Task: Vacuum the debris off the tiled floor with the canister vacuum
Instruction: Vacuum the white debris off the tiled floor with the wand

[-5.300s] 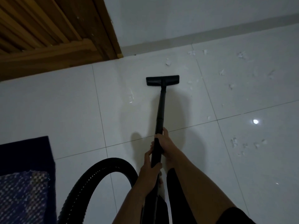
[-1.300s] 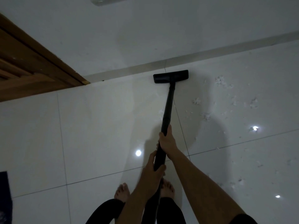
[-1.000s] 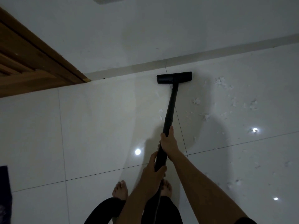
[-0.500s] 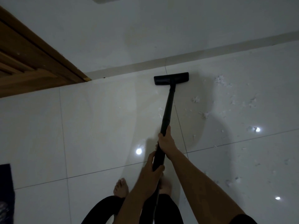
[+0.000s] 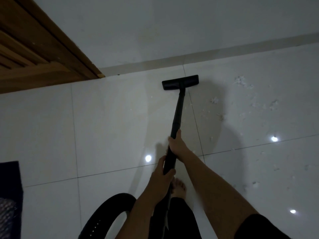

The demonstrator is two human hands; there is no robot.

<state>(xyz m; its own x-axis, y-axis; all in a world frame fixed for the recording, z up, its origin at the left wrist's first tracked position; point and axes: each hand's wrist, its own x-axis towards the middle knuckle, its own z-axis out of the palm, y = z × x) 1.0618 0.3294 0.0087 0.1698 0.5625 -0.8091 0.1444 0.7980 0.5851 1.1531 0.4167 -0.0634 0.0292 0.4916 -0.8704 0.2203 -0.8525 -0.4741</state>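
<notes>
Both hands, left (image 5: 162,176) and right (image 5: 176,144), grip the wand (image 5: 177,111); its head (image 5: 180,82) sits near the wall (image 5: 155,23), debris (image 5: 241,81) beside it.

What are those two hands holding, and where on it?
Both grip the black vacuum wand: the right hand around its middle, the left hand lower down, nearer the hose.

This looks like a room in a home. The floor (image 5: 103,135) is laid with large glossy white tiles that show bright spots of reflected light (image 5: 148,158). Along its far edge a pale skirting (image 5: 224,52) meets a plain white wall (image 5: 155,28). At the far left corner stands a slatted wooden door (image 5: 22,54) in a wooden frame (image 5: 69,49). A dark mat (image 5: 10,187) lies at the near left, and a bare foot (image 5: 179,187) stands on the tiles.
</notes>
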